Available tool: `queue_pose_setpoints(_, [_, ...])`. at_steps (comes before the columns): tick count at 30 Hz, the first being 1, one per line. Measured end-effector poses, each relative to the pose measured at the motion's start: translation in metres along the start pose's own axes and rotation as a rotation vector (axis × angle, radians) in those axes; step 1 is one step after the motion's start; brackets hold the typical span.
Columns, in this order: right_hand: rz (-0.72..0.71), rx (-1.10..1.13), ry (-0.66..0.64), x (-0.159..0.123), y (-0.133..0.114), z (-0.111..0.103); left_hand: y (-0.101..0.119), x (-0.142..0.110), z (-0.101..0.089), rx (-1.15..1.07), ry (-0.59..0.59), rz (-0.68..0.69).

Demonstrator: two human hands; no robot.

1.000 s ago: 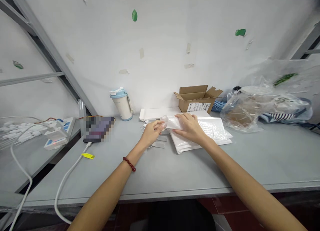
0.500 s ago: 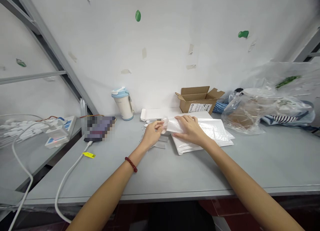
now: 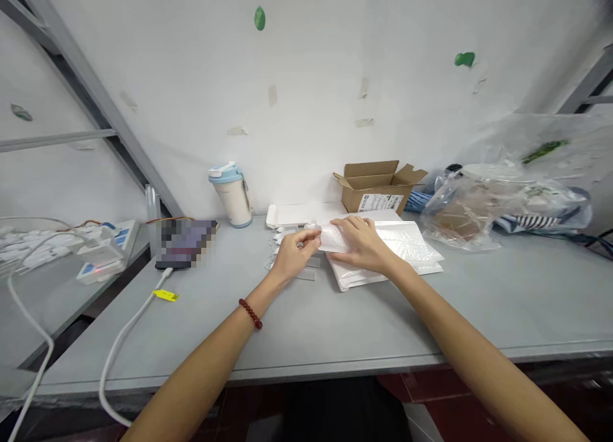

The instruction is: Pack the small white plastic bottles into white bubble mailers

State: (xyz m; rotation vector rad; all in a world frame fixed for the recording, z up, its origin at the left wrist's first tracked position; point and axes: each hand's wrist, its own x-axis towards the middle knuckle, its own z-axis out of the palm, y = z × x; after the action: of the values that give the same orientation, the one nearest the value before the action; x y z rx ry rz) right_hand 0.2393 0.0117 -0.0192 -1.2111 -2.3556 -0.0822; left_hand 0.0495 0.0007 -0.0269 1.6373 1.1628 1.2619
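My left hand pinches the left end of a small white bubble-wrap bag, its thumb and fingertips pressed together. Across the bag's right part, my right hand is wrapped with fingers on top and thumb at the near side. What lies inside the bag, if anything, I cannot make out. Beneath and beside my right hand rests a stack of white bubble mailers. Small clear plastic pieces lie by my left hand, with white loops of string or tags partly hidden behind it.
Along the wall stand a tumbler, a flat white box and an open cardboard box. Clear plastic bags crowd the right. A phone-like device with a white cable sits left.
My left fingers have shifted slightly over the bag's end, covering more of it. The right hand keeps its hold. The whole view has moved a little.
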Motion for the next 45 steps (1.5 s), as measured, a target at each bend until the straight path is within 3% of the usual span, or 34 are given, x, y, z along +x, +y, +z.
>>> queue_pose_setpoints(8, [-0.045,0.040,0.029,0.000,0.000,0.000,0.000,0.000,0.001,-0.138,0.068,-0.131])
queue_pose_setpoints(11, [-0.046,0.026,0.045,0.000,0.001,0.001,-0.004,0.006,-0.004,-0.085,0.026,-0.076])
queue_pose_setpoints(14, [-0.008,0.011,0.058,0.001,0.003,0.004,-0.016,0.022,-0.028,0.031,0.060,0.019])
queue_pose_setpoints(17, [0.009,0.006,0.059,0.001,0.003,0.005,-0.037,0.038,-0.067,0.302,0.355,0.034])
queue_pose_setpoints(19, [0.014,0.009,0.052,0.001,0.003,0.006,-0.051,0.044,-0.087,0.477,0.417,0.009])
queue_pose_setpoints(22, [0.028,0.009,0.035,0.001,0.001,0.005,-0.065,0.047,-0.098,0.560,0.317,0.002])
queue_pose_setpoints(27, [0.032,0.025,0.021,0.000,-0.001,0.002,-0.073,0.050,-0.086,0.652,0.201,0.042])
queue_pose_setpoints(35, [0.017,0.004,0.023,0.000,0.000,0.006,-0.075,0.049,-0.086,0.681,0.152,0.111])
queue_pose_setpoints(45, [0.018,0.011,0.035,0.000,0.001,0.006,-0.082,0.051,-0.084,0.601,0.115,-0.011])
